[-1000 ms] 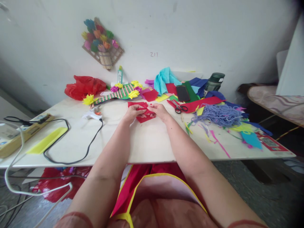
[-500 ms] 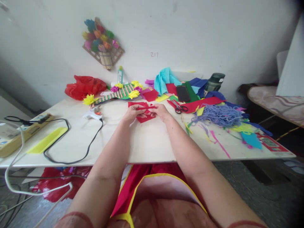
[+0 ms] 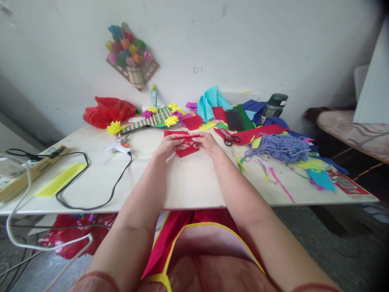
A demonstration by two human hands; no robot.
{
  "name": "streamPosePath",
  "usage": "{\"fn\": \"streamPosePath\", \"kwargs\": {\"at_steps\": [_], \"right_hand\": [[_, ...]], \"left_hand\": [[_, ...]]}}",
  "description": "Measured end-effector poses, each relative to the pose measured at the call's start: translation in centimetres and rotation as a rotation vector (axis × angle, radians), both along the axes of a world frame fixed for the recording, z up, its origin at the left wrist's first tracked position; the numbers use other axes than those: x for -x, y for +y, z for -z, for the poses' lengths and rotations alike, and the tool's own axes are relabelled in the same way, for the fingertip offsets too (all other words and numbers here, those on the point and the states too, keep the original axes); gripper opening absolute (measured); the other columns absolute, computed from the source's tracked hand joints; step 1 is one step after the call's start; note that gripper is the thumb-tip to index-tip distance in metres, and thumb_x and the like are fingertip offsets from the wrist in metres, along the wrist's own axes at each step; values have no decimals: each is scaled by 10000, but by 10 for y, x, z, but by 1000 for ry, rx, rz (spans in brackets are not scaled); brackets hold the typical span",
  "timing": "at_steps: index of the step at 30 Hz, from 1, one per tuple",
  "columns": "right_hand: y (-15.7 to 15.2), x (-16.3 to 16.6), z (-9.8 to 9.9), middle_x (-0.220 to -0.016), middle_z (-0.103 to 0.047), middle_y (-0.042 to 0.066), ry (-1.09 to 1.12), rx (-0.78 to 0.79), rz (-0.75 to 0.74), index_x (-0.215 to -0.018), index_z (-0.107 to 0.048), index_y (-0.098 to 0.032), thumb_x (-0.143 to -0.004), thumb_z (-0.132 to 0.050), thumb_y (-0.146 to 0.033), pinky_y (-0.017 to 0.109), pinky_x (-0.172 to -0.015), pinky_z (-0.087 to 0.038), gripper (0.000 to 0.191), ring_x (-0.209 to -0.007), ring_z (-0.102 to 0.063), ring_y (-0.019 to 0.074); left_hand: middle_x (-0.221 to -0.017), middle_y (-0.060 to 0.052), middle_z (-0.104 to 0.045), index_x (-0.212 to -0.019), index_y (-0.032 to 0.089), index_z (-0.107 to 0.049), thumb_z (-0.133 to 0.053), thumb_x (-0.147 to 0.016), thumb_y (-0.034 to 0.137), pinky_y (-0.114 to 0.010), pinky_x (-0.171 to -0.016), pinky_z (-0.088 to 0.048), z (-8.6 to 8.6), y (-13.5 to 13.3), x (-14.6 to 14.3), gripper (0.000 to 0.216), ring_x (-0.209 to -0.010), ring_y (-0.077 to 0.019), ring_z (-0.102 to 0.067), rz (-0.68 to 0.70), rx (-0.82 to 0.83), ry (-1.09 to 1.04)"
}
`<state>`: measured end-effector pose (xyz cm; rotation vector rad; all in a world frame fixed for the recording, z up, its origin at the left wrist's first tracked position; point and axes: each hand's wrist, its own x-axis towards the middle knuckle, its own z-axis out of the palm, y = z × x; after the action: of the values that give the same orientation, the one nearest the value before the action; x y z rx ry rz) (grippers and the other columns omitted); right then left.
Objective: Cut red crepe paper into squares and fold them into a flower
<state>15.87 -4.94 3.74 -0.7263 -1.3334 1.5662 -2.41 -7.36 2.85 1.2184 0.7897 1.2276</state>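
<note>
Both hands meet over the middle of the white table (image 3: 188, 182). My left hand (image 3: 170, 144) and my right hand (image 3: 206, 142) pinch a small piece of red paper (image 3: 187, 151) between their fingertips, folding it just above the tabletop. More red paper (image 3: 173, 133) lies flat just behind my left hand. Scissors with dark handles (image 3: 230, 139) lie a short way to the right of my right hand.
A glue gun (image 3: 118, 148) with a black cord (image 3: 100, 190) lies left. A power strip (image 3: 33, 166) and yellow strip (image 3: 60, 179) sit far left. Coloured paper, a phone (image 3: 234, 119), purple yarn (image 3: 278, 148) and a bottle (image 3: 273, 104) crowd the right. A red bag (image 3: 107, 109) and paper-flower craft (image 3: 154, 116) stand behind.
The fingers have shifted slightly on the red paper, working the fold; the hands stay in the same place. Nothing else moved.
</note>
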Motion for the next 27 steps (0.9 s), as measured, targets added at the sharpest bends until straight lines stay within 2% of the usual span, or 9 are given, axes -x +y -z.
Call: {"fn": "streamPosePath", "kwargs": {"at_steps": [11,27], "right_hand": [[4,-3,4,-588,-665,8,39,-63,-72,-787,-677,-139,-604,-623,-123,204,-499,-451,192,-457,-550,81],[0,-4,-1,-574,-649,12,41,-98,-54,-729,-676,-124,-590,-561,-111,216,-499,-454,180,-441,-524,82]], "left_hand": [[-770,-102,-712,-938,98,-666,-689,-655,138,-240,-635,-549,-1,-1,1,286,-673,-182,-682,-4,4,-38],[-748,-100,-708,-840,100,-672,-648,-643,118,-291,-699,-549,-4,-4,-1,199,-727,-204,-684,2,29,-72]]}}
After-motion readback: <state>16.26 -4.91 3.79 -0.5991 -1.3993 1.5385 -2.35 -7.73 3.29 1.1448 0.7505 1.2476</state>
